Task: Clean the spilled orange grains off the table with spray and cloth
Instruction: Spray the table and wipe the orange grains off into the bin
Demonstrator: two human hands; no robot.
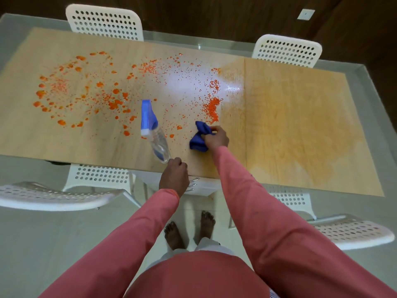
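Wet table (300, 117), left hand (174, 176) hiding spray bottle (158, 138) base

Long sleeves (268, 211) of a salmon-pink cloth are worn on both arms, reaching to the wrists. The same pink garment (193, 274) covers the body. White trousers (206, 241) are seen below, and the feet (175, 234) are bare.
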